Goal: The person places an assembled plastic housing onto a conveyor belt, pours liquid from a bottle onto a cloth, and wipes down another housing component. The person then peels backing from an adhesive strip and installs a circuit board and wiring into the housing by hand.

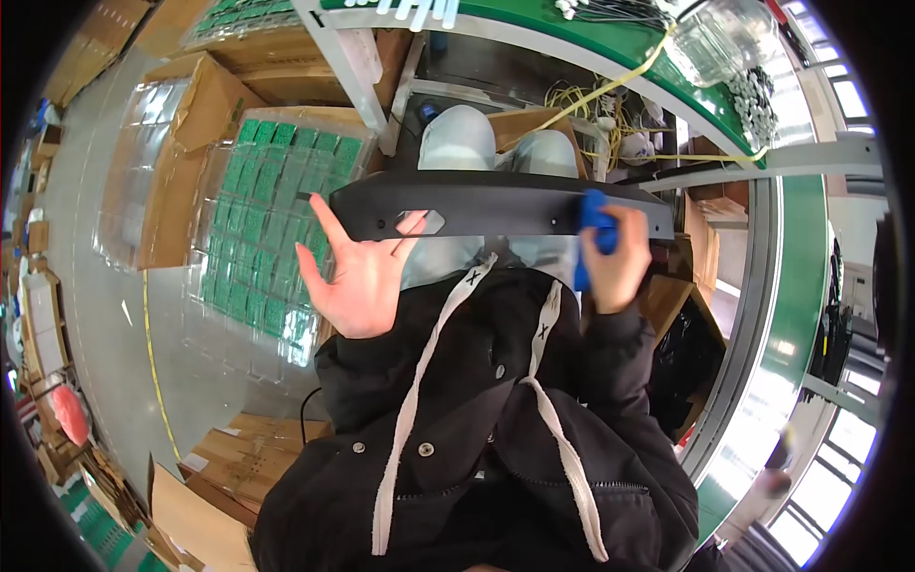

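Observation:
A long, slightly curved black plastic panel (477,212) lies crosswise over the lap. It has small holes and an angular cutout near its left end. My left hand (360,286) is at that end, palm up, with thumb and one finger stretched wide and off the panel. Its other fingers reach to the cutout and partly behind the panel, where they are hidden. Near the panel's right end, my right hand (621,255) is closed on a blue cloth (598,221), which touches the panel and hangs below its near edge.
Stacked clear trays with green pieces (272,210) stand on the left beside an open cardboard box (176,162). A green-topped bench (534,24) with a metal frame runs ahead. Yellow cable (620,84) hangs from it. Another open carton (681,334) sits at the right.

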A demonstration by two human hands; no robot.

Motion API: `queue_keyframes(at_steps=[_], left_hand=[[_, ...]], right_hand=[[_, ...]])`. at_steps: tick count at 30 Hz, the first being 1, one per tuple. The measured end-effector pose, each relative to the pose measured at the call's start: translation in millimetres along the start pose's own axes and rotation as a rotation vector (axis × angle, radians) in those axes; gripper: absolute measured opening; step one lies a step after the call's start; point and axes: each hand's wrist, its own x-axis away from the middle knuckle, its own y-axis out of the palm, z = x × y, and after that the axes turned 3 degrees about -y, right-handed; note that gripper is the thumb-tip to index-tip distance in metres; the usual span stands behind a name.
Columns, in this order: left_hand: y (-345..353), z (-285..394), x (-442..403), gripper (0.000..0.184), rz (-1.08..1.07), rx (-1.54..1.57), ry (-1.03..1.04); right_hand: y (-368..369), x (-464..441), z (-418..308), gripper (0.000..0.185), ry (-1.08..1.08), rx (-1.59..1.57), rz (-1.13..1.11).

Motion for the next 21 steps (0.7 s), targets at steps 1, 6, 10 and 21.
queue_keyframes(at_steps=[1, 6, 10, 21], left_hand=[[3.1, -0.8, 0.1, 0.07, 0.01, -0.004, -0.003], [-5.4, -2.9, 1.7, 0.068, -0.092, 0.215, -0.013], [-0.8, 0.3, 11.3, 0.067, -0.043, 0.233, -0.024], [-4.1, 19.3, -5.7, 0.073, 0.131, -0.095, 0.026]], right_hand=[[-4.5, 2.6, 24.5, 0.029, 0.066, 0.054, 0.091], [15.5, -4.5, -13.6, 0.029, 0.158, 0.022, 0.206], [48.4, -19.8, -141.0, 0.039, -0.023, -0.539, -0.097], [12.2, -2.0, -28.6, 0.039, -0.13, -0.202, -0.003]])
